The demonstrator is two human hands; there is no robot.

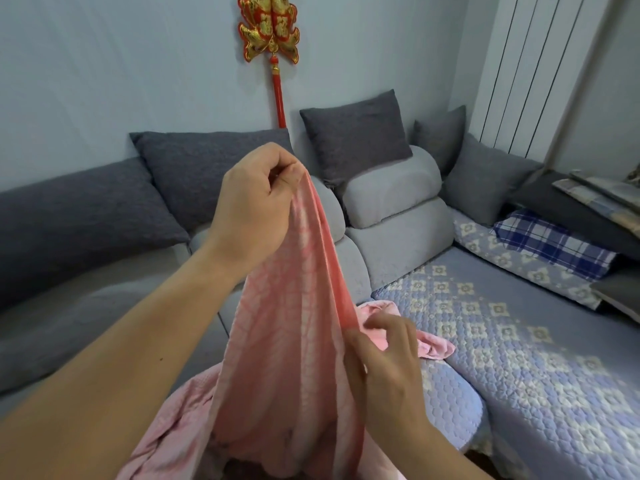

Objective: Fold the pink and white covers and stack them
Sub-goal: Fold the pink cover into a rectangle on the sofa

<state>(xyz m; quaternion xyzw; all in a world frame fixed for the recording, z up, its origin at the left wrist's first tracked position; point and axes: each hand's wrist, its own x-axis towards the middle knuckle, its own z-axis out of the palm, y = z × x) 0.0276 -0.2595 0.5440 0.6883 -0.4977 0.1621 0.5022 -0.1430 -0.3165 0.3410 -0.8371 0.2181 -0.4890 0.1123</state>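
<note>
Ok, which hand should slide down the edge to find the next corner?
Probably the right hand: it pinches the pink cover low on its edge, while the left hand holds the top corner up.

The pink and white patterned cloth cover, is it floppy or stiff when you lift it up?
Probably floppy: the pink and white patterned cloth cover hangs in long soft folds from the left hand pinching its top. It seems fairly light, since a fingertip pinch holds it up. It likely won't keep a shape by itself; the right hand grips its edge to steady it.

Pink-and-white patterned cover point(291, 341) hangs bunched and draped, its top corner lifted.
</note>
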